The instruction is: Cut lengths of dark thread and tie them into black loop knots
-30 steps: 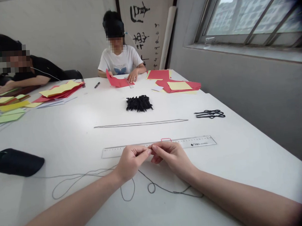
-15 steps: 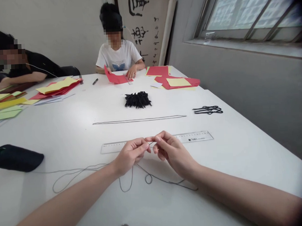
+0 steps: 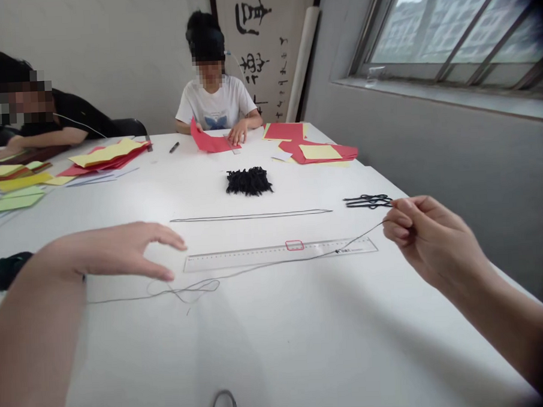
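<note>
My right hand (image 3: 430,238) is raised at the right, fingers pinched on the end of a thin dark cord (image 3: 274,264). The cord runs left from that pinch across a clear ruler (image 3: 278,253) and ends in loose loops (image 3: 189,288) on the white table (image 3: 277,341). My left hand (image 3: 116,249) hovers open over the table left of the ruler, fingers spread, just above the cord's loops. A second straight length of cord (image 3: 251,216) lies beyond the ruler.
A pile of black cords (image 3: 249,181) sits mid-table, and black scissors (image 3: 368,201) lie near my right hand. A dark pouch (image 3: 7,269) is at the left edge. Red and yellow paper sheets (image 3: 107,155) and two other seated people are at the far side.
My hands, pinched together over the ruler, have parted. The right hand pulled the cord far right and up, straightening it. The left hand let go, opened and moved left.
</note>
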A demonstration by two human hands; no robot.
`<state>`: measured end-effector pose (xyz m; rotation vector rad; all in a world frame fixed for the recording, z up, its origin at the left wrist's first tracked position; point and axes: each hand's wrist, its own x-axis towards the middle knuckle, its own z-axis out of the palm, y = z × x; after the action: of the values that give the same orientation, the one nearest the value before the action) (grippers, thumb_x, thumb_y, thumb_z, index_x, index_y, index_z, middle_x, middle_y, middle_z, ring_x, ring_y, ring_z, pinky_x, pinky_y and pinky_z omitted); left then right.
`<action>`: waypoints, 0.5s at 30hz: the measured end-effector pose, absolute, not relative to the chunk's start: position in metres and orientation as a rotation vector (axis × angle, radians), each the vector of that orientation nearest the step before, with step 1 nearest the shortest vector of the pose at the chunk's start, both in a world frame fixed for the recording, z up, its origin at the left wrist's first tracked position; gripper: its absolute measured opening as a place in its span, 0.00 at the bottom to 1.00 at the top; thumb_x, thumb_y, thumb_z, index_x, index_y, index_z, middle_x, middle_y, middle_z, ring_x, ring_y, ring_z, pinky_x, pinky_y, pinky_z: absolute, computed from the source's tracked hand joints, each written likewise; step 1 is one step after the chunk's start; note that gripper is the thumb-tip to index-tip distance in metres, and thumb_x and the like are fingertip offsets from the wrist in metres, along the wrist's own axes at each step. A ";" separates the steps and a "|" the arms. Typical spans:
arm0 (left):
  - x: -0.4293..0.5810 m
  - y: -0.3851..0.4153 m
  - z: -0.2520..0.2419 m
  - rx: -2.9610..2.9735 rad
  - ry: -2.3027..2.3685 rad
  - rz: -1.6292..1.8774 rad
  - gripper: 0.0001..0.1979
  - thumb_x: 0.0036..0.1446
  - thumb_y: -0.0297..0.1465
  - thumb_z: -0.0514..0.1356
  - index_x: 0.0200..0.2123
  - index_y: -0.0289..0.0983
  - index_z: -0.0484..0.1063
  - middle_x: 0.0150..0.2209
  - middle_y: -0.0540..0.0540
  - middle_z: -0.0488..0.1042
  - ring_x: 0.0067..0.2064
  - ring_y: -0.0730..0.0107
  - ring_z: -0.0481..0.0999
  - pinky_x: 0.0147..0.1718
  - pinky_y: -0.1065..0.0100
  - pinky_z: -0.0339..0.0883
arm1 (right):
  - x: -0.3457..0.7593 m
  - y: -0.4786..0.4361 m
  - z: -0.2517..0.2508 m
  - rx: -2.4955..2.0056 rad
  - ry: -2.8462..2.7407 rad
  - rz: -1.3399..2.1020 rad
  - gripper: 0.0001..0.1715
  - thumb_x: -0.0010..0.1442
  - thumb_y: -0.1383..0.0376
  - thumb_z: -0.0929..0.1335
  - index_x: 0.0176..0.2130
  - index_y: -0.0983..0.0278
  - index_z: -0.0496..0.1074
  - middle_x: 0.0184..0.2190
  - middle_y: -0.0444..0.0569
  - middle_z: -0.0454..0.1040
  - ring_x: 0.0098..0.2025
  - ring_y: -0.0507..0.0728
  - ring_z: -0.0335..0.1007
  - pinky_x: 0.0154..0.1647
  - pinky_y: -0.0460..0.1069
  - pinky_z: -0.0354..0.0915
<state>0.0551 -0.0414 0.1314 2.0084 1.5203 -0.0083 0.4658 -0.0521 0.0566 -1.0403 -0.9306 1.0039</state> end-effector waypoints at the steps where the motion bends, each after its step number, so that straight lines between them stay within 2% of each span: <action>1: 0.064 -0.044 0.131 2.033 1.571 0.150 0.23 0.37 0.39 0.71 0.42 0.48 0.79 0.49 0.48 0.75 0.52 0.51 0.71 0.51 0.64 0.61 | 0.461 -0.056 0.061 -1.031 -1.026 1.002 0.15 0.54 0.59 0.72 0.27 0.61 0.62 0.19 0.39 0.55 0.19 0.46 0.52 0.17 0.44 0.49; 4: 0.119 -0.058 0.119 1.993 1.378 0.701 0.19 0.50 0.41 0.64 0.46 0.44 0.77 0.49 0.48 0.76 0.50 0.57 0.73 0.50 0.63 0.64 | 0.423 -0.072 0.079 -0.959 -1.430 1.096 0.14 0.61 0.56 0.67 0.29 0.60 0.60 0.17 0.38 0.58 0.17 0.47 0.55 0.18 0.45 0.52; 5: 0.139 -0.065 0.113 1.954 1.254 0.761 0.19 0.50 0.41 0.64 0.46 0.43 0.77 0.48 0.47 0.76 0.50 0.57 0.73 0.50 0.63 0.64 | 0.407 -0.078 0.084 -0.929 -1.575 1.126 0.13 0.63 0.57 0.64 0.30 0.60 0.60 0.17 0.38 0.60 0.18 0.48 0.57 0.19 0.45 0.54; 6: 0.158 -0.071 0.106 1.901 1.167 0.776 0.19 0.49 0.41 0.65 0.45 0.42 0.78 0.46 0.47 0.78 0.49 0.58 0.74 0.49 0.64 0.65 | 0.392 -0.084 0.089 -0.915 -1.679 1.147 0.12 0.65 0.58 0.62 0.31 0.60 0.59 0.17 0.38 0.61 0.18 0.48 0.58 0.20 0.45 0.56; 10: 0.190 -0.088 0.083 1.701 1.010 0.705 0.10 0.52 0.39 0.64 0.33 0.41 0.81 0.32 0.49 0.80 0.37 0.63 0.77 0.40 0.66 0.68 | 0.354 -0.092 0.094 -0.986 -1.853 1.132 0.09 0.65 0.64 0.59 0.31 0.60 0.57 0.19 0.39 0.63 0.20 0.48 0.58 0.21 0.44 0.58; 15: 0.178 -0.081 0.068 1.634 1.094 0.692 0.12 0.50 0.41 0.64 0.31 0.38 0.81 0.22 0.48 0.76 0.24 0.70 0.71 0.25 0.69 0.63 | 0.350 -0.079 0.080 -0.974 -1.781 1.242 0.09 0.65 0.64 0.58 0.32 0.61 0.56 0.20 0.38 0.61 0.21 0.47 0.57 0.21 0.44 0.58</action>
<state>0.1778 -0.0812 0.0675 1.6340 1.0938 0.6921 0.3504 -0.0787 0.0797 -0.9743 -1.7814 1.2424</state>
